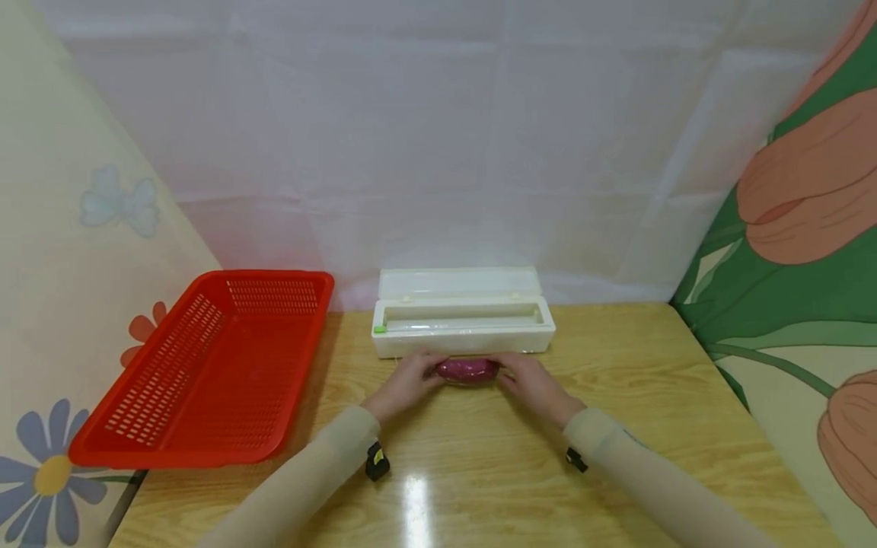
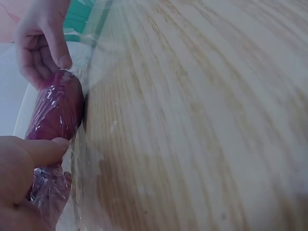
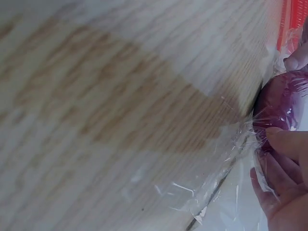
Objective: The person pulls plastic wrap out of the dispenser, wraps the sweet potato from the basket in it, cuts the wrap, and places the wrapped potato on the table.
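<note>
- Left hand [image 1: 406,382] pinching the left end of a purple sweet potato [image 1: 468,371], thumb and fingers curled on it through clear cling film [image 2: 91,82].
- Right hand [image 1: 530,384] gripping the right end the same way, fingertips pressed into the film.
- Sweet potato lying crosswise on the wooden table [image 1: 617,426], just near of the white film dispenser box [image 1: 462,318], lid open.
- Red perforated basket [image 1: 205,369] at the far left, well apart.
- No readable writing or brand anywhere; only a small green tab on the box's left end.
</note>
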`<action>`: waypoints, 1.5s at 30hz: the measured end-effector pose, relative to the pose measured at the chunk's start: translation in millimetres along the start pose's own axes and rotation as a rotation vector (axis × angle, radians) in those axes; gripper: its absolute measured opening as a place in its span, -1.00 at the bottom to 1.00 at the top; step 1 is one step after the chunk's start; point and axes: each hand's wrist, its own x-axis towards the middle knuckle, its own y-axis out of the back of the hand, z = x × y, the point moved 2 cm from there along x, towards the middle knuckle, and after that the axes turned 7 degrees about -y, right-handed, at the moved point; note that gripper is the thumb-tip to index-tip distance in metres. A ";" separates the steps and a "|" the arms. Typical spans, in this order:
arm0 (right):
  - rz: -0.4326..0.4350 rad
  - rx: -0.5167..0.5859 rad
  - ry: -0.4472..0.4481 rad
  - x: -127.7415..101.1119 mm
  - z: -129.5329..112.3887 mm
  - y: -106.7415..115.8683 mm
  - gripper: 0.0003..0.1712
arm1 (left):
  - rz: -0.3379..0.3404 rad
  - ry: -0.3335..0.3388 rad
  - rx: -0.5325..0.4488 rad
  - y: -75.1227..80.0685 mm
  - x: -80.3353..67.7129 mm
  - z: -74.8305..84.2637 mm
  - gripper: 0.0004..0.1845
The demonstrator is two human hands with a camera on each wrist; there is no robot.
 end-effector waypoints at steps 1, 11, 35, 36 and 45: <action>0.000 0.001 -0.003 0.4 -0.6 -0.2 -0.55 | 0.011 -0.002 0.002 -0.7 -0.1 -0.5 -0.55; -0.006 -0.041 -0.003 0.7 -5.6 -1.5 -0.53 | 0.034 0.055 -0.034 1.4 -7.7 5.1 -0.44; -0.017 -0.006 0.050 67.9 -66.2 28.6 -0.67 | 0.777 0.379 -0.205 51.5 -41.0 -16.5 -0.39; -0.038 0.007 0.051 75.1 -71.6 27.1 -0.68 | 0.784 0.389 -0.223 49.6 -40.5 -18.6 -0.35; -0.134 0.084 0.144 129.9 -111.1 -6.5 -0.73 | 0.700 0.414 -0.331 50.3 -36.6 -34.2 -0.23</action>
